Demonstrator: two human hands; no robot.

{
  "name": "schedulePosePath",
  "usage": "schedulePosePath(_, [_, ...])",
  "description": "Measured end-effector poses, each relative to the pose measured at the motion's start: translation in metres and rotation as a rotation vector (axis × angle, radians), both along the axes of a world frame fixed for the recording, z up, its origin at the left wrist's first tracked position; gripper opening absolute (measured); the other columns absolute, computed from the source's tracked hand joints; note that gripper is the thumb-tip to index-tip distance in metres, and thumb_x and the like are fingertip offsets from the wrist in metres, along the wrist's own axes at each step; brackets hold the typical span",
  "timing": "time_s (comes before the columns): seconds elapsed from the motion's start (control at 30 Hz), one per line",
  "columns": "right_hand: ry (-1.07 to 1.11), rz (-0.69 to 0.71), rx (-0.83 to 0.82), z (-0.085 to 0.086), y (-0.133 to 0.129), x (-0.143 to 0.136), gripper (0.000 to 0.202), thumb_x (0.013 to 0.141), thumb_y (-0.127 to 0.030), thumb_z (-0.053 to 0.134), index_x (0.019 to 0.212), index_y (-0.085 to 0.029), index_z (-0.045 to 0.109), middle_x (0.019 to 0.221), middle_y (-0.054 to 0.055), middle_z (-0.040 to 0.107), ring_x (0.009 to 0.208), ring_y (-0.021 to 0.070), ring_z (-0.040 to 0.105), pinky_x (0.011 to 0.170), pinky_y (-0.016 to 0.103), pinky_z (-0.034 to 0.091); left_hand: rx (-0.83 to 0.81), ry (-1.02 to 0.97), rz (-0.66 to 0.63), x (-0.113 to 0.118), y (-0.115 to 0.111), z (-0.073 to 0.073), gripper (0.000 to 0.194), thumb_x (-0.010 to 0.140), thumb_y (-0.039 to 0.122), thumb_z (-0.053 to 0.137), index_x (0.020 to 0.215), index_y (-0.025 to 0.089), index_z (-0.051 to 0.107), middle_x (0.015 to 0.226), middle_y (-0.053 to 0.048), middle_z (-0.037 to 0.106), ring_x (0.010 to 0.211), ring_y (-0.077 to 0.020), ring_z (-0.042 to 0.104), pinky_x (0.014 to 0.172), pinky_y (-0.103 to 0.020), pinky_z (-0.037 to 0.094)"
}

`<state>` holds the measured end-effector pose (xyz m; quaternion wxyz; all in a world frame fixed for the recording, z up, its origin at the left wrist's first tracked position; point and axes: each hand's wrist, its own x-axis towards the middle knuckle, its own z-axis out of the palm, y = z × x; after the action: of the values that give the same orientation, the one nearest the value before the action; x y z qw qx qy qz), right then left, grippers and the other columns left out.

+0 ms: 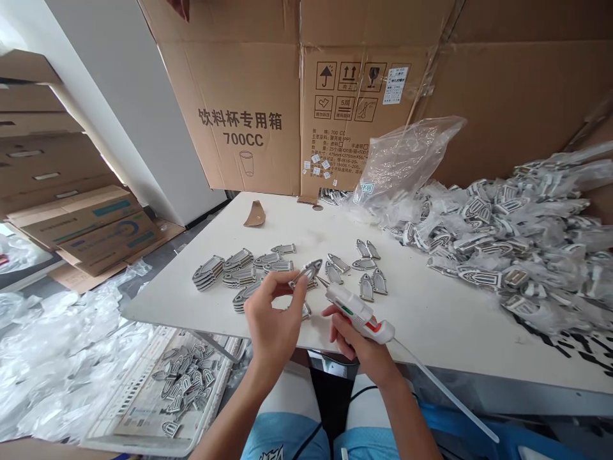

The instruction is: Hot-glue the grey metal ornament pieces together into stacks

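Note:
Between the thumb and fingers of my left hand (275, 316) is a small grey arch-shaped metal piece (307, 273), raised above the table. My right hand (357, 338) grips a white hot glue gun (354, 308); its nozzle points at the piece, close to its edge. A long translucent glue stick (445, 390) sticks out of the gun's back end. Stacks of like metal pieces (208, 273) stand left of my left hand. Several loose pieces (366, 286) lie flat to the right, beyond the gun. My left hand hides some pieces behind it.
A large heap of plastic-wrapped pieces (479, 236) covers the table's right side, beside a clear plastic bag (407, 153). Cardboard boxes (239, 83) wall off the back. A cardboard scrap (255, 214) lies on the white table (407, 332). Below left, a white crate (191, 441) holds more pieces.

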<state>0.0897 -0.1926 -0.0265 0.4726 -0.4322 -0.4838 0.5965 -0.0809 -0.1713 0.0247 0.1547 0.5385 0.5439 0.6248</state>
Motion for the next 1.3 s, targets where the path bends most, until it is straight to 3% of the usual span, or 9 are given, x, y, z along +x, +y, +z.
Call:
schedulePosePath(0.2, [0.176,0.047,0.031,-0.002,0.001,0.004,0.045,0.092,-0.062,0.075,0.096,-0.018,0.076,0.068,-0.001,0.062,0.044,0.0055,0.034,0.045,0.024,0.028,-0.272,-0.441,-0.189,-0.01,0.005,0.005,0.035,0.083,0.046,0.088,0.1,0.018,0.076,0.098,-0.009,0.082,0.094,-0.0222,0.076,0.085,-0.033,0.059])
schedulePosePath(0.4, [0.197,0.04,0.026,-0.004,0.003,0.003,0.042,0.095,-0.06,0.074,0.095,-0.017,0.077,0.069,0.0,0.063,0.043,0.0052,0.036,0.044,0.023,0.031,-0.325,-0.63,-0.268,-0.013,0.009,0.008,0.051,0.072,0.039,0.096,0.111,0.02,0.069,0.103,-0.008,0.08,0.097,-0.0228,0.077,0.081,-0.03,0.058])
schedulePosePath(0.53, [0.219,0.059,0.015,-0.009,0.005,0.005,0.04,0.097,-0.056,0.073,0.094,-0.017,0.079,0.07,0.0,0.063,0.043,0.0043,0.038,0.044,0.022,0.031,-0.331,-0.614,-0.362,-0.014,0.009,0.007,0.046,0.079,0.038,0.09,0.117,0.019,0.073,0.118,-0.011,0.079,0.102,-0.0242,0.076,0.085,-0.033,0.06])
schedulePosePath(0.63, [0.224,0.041,-0.004,-0.009,0.003,0.005,0.038,0.097,-0.054,0.074,0.093,-0.017,0.079,0.07,0.0,0.063,0.044,0.004,0.037,0.045,0.022,0.031,-0.324,-0.554,-0.365,-0.016,0.009,0.005,0.032,0.083,0.038,0.087,0.106,0.017,0.076,0.109,-0.009,0.079,0.101,-0.0216,0.074,0.086,-0.03,0.057])
schedulePosePath(0.8, [0.197,0.042,-0.001,-0.007,0.002,0.005,0.038,0.096,-0.055,0.075,0.093,-0.017,0.079,0.07,0.0,0.063,0.045,0.0051,0.037,0.046,0.023,0.031,-0.377,-0.594,-0.328,-0.018,0.008,0.007,0.039,0.078,0.04,0.09,0.106,0.022,0.069,0.094,-0.003,0.076,0.076,-0.0179,0.07,0.065,-0.027,0.053])
schedulePosePath(1.0, [0.181,0.049,0.002,-0.007,0.003,0.005,0.038,0.096,-0.056,0.075,0.094,-0.018,0.079,0.071,0.0,0.062,0.046,0.0062,0.037,0.047,0.024,0.03,-0.26,-0.426,-0.25,-0.016,0.009,0.007,0.03,0.08,0.034,0.088,0.098,0.021,0.067,0.103,-0.005,0.076,0.101,-0.0209,0.073,0.084,-0.029,0.058])
schedulePosePath(1.13, [0.145,0.063,-0.014,-0.007,0.0,0.005,0.042,0.095,-0.06,0.074,0.095,-0.018,0.08,0.073,0.0,0.062,0.047,0.0065,0.036,0.048,0.025,0.03,-0.193,-0.281,-0.188,-0.015,0.008,0.003,0.03,0.083,0.035,0.087,0.105,0.022,0.07,0.099,-0.005,0.076,0.095,-0.0208,0.075,0.087,-0.033,0.061])
schedulePosePath(1.3, [0.093,0.083,0.003,-0.005,-0.001,0.005,0.041,0.097,-0.058,0.073,0.096,-0.018,0.08,0.075,0.0,0.062,0.049,0.0058,0.037,0.05,0.026,0.028,-0.24,-0.273,-0.239,-0.014,0.005,0.002,0.034,0.083,0.036,0.087,0.112,0.022,0.074,0.097,-0.005,0.078,0.085,-0.0199,0.078,0.079,-0.032,0.063])
